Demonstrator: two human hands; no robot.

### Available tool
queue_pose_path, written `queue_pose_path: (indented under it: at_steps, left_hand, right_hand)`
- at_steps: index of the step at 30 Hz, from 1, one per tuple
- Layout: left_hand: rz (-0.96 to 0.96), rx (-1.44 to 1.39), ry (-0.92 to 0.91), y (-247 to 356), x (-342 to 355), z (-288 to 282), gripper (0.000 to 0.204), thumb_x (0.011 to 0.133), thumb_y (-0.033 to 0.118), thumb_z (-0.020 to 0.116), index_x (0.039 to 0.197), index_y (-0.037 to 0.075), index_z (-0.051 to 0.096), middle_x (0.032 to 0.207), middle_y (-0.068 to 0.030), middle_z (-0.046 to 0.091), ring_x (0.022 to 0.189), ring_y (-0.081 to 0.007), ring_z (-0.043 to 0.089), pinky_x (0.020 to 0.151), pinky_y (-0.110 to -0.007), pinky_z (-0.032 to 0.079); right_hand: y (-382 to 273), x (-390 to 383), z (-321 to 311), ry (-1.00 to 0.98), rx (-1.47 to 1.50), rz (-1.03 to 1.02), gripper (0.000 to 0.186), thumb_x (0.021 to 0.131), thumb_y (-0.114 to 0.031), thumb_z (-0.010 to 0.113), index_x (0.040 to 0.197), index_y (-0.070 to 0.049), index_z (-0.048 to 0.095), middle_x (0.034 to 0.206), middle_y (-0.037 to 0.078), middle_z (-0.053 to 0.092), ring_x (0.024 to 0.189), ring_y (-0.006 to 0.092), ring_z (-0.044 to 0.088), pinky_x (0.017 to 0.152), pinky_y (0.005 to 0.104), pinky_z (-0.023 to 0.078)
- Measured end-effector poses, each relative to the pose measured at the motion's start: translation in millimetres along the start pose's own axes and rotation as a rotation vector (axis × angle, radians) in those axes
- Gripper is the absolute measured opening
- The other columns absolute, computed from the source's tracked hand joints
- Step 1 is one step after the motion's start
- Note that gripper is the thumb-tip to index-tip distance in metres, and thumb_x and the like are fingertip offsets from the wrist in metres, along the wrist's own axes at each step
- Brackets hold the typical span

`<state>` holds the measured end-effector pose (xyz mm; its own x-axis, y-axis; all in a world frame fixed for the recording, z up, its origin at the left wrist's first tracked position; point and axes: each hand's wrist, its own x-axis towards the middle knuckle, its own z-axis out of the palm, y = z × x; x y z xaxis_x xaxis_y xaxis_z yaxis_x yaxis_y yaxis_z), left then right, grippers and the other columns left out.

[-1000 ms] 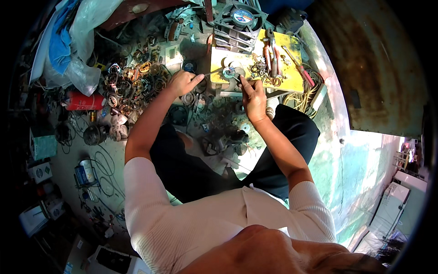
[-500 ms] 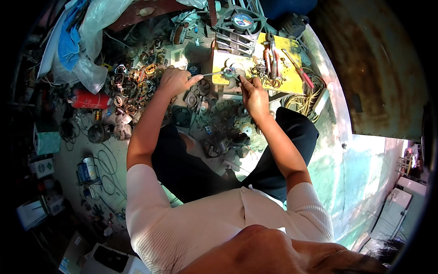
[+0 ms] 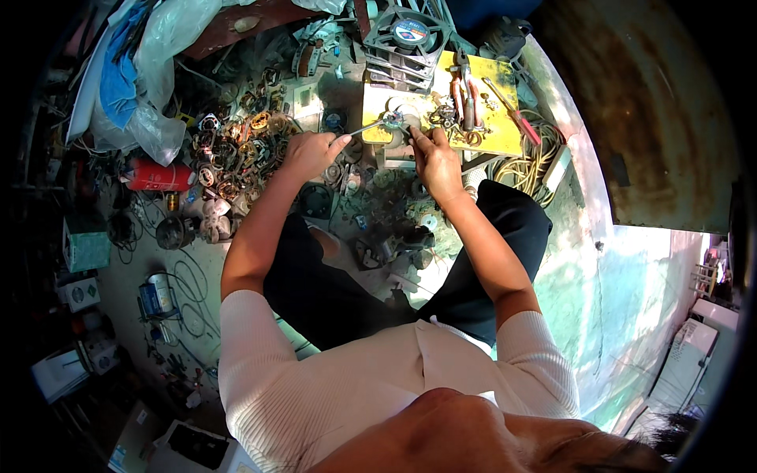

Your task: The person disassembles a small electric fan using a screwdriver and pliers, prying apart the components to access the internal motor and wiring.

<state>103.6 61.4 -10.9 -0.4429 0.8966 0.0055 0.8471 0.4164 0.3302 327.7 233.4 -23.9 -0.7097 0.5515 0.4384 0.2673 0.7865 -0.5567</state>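
My left hand is closed in a fist round the hidden handle of a screwdriver, its thumb lying along the shaft. The thin metal shaft runs to the right, and its tip meets a small round part with bits of blue-green and metal, too small to name surely. On the other side of that part, my right hand pinches its edge at the front of a yellow board. Pliers with red handles lie on the board beside a red-handled screwdriver and several small metal pieces.
A square cooling fan stands at the board's back left. Many copper-wound motor parts are heaped on the floor to the left, near a red cylinder. Coiled yellowish cable lies right of the board, by a rusty metal panel.
My left hand has come slightly lower and to the right, so the screwdriver shaft now slopes up more steeply toward the small part. My right hand keeps its pinch.
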Motion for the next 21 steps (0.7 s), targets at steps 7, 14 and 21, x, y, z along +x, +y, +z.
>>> queue_pose_path:
  at_steps: [7,14,21]
  left_hand:
    - [-0.081,-0.217,-0.075,-0.7,-0.6,17.8,0.065,0.101,0.055,0.046,0.072,0.000,0.065,0.063,-0.0213,0.060,0.063,-0.0412,0.060,0.059,-0.050,0.045]
    - [-0.146,-0.362,-0.133,1.7,9.0,35.4,0.071,0.102,0.059,0.042,0.065,-0.001,0.052,0.054,-0.0151,0.046,0.053,-0.0317,0.045,0.057,-0.045,0.039]
    - [-0.181,-0.624,-0.181,1.1,7.4,42.6,0.075,0.102,0.063,0.039,0.065,-0.001,0.052,0.055,-0.0086,0.040,0.055,-0.0183,0.041,0.057,-0.041,0.039]
  right_hand:
    - [5.5,-10.1,12.3,-0.005,0.006,-0.026,0.038,0.092,-0.006,0.063,0.130,-0.008,0.063,0.095,0.015,0.058,0.077,0.0374,0.064,0.065,0.0461,0.052]
    - [4.1,-21.5,28.5,-0.045,0.025,-0.017,0.056,0.090,0.003,0.058,0.144,-0.008,0.051,0.110,0.021,0.051,0.085,0.0432,0.062,0.072,0.0496,0.052]
    - [-4.9,-13.9,19.1,-0.009,0.055,-0.022,0.054,0.091,0.000,0.061,0.143,-0.013,0.054,0.104,0.017,0.053,0.082,0.0390,0.061,0.071,0.0463,0.052]
